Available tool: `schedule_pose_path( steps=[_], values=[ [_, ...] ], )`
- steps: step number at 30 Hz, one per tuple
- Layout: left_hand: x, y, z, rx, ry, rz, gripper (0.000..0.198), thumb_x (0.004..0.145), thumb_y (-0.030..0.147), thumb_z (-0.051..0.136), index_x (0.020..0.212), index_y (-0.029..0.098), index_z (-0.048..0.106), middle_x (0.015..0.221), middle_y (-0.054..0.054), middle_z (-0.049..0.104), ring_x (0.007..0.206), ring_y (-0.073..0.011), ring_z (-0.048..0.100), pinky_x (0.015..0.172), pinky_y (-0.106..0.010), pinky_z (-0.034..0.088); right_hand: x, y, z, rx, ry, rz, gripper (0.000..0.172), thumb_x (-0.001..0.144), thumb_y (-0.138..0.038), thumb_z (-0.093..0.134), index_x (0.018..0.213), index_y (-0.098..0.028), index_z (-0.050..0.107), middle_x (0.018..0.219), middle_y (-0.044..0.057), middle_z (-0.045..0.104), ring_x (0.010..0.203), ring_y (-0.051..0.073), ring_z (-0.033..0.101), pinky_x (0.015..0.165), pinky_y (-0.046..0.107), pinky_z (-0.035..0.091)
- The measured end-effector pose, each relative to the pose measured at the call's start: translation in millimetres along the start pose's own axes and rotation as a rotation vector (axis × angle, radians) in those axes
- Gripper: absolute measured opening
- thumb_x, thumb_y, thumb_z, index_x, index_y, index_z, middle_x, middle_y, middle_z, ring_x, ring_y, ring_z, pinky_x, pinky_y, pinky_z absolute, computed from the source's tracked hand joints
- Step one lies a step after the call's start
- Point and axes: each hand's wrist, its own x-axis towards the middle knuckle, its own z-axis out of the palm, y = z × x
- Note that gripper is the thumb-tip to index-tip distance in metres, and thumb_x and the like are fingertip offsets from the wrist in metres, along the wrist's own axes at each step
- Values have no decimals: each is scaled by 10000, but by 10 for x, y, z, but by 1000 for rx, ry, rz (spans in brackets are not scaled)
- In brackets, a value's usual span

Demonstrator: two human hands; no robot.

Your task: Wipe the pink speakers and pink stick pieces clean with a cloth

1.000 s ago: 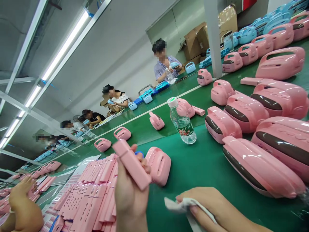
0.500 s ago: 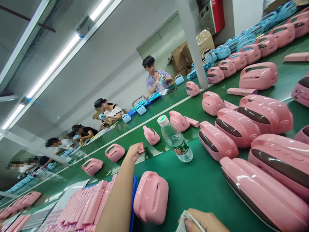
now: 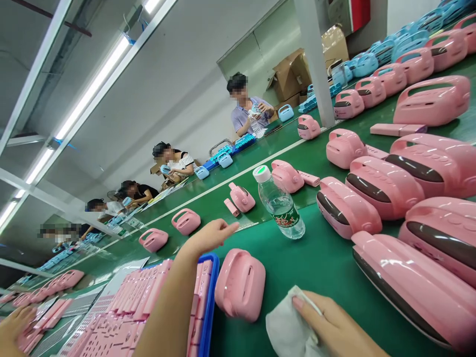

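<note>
My left hand (image 3: 208, 237) reaches over the green belt (image 3: 308, 267), holding nothing, its fingers pointing towards a small pink bar (image 3: 231, 207) that lies apart from them. That bar sits next to a small pink handled case (image 3: 242, 198). My right hand (image 3: 329, 322) grips a white cloth (image 3: 290, 322) on the belt, close to a glossy pink housing (image 3: 240, 285). Below my left forearm, a blue tray (image 3: 210, 292) holds rows of pink plastic bars (image 3: 148, 302).
A clear water bottle (image 3: 278, 203) lies tilted on the belt. Large pink cases (image 3: 383, 188) crowd the right side. A neighbour's hand (image 3: 15, 327) rests at lower left. Several co-workers sit across the belt, near blue cases and cardboard boxes (image 3: 290, 74).
My left hand held the pink bar a second ago and now holds nothing; the bar lies on the belt by the small pink case. The cloth in my right hand has moved up into view.
</note>
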Motion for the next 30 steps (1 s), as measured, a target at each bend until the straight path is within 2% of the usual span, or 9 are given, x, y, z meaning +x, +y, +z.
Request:
schedule_pose_path(
  steps=[3, 7, 12, 15, 18, 21, 23, 26, 30],
  values=[
    [-491, 153, 88, 217, 31, 82, 249, 561, 332, 734, 518, 213, 520, 453, 38, 452, 430, -127, 344, 472, -253, 176, 50, 8, -29, 183, 57, 122, 379, 823, -506, 453, 662, -170, 521, 626, 2, 585, 645, 187, 556, 593, 266, 445],
    [-901, 228, 183, 362, 93, 215, 209, 591, 36, 525, 531, 231, 477, 487, 44, 419, 438, -130, 276, 503, -268, 122, 23, -70, -97, 209, 123, 99, 365, 807, -490, 496, 878, -142, 577, 739, 35, 639, 748, 225, 587, 664, 300, 463],
    [-1276, 58, 283, 522, 10, 499, 297, 647, -25, 397, 660, 239, 533, 831, -9, 590, 686, -157, 496, 584, -240, 301, -84, -191, -117, 227, 139, 15, 436, 838, -510, 450, 1110, -178, 524, 1057, 74, 625, 974, 246, 568, 826, 319, 472],
    [-1521, -141, 386, 580, 11, 600, 356, 716, -22, 344, 807, 242, 564, 1173, -61, 529, 967, -198, 530, 736, -270, 398, -135, -158, -49, 239, 119, -6, 467, 845, -508, 447, 1175, -182, 504, 1207, 91, 572, 1134, 249, 503, 969, 357, 403],
    [-1705, -324, 538, 355, 88, 587, 354, 772, 42, 372, 874, 274, 618, 1287, -56, 448, 1078, -226, 501, 847, -311, 413, -171, -71, 49, 245, 33, -74, 459, 872, -471, 440, 1226, -185, 498, 1282, 98, 536, 1209, 246, 454, 1029, 409, 343],
    [-1760, -409, 806, -69, 370, 414, 324, 796, 189, 499, 1077, 327, 582, 1276, -49, 464, 1147, -252, 459, 962, -371, 358, -176, 3, 124, 261, -24, -130, 429, 902, -434, 417, 1259, -205, 486, 1350, 91, 476, 1239, 228, 428, 1040, 410, 335],
    [-1725, -400, 1026, -288, 511, 289, 518, 740, 298, 609, 1239, 316, 470, 1311, -61, 454, 1214, -286, 398, 1027, -423, 283, -162, 22, 146, 230, -30, -145, 430, 924, -410, 384, 1285, -190, 459, 1365, 105, 456, 1241, 219, 428, 1036, 401, 344],
    [-1621, -348, 1297, -483, 501, 285, 680, 702, 357, 649, 1325, 262, 395, 1346, -78, 444, 1246, -298, 370, 1052, -422, 257, -130, 11, 147, 127, -43, -202, 435, 952, -373, 321, 1334, -177, 393, 1371, 115, 446, 1247, 208, 421, 1037, 409, 347],
    [-1505, -357, 1444, -682, 564, 225, 398, 755, 359, 597, 1129, 225, 616, 1203, -75, 584, 1189, -295, 446, 1033, -394, 304, -74, -24, 119, -9, -100, -311, 424, 921, -366, 410, 1311, -202, 444, 1386, 81, 431, 1294, 215, 347, 1102, 433, 212]
  ],
)
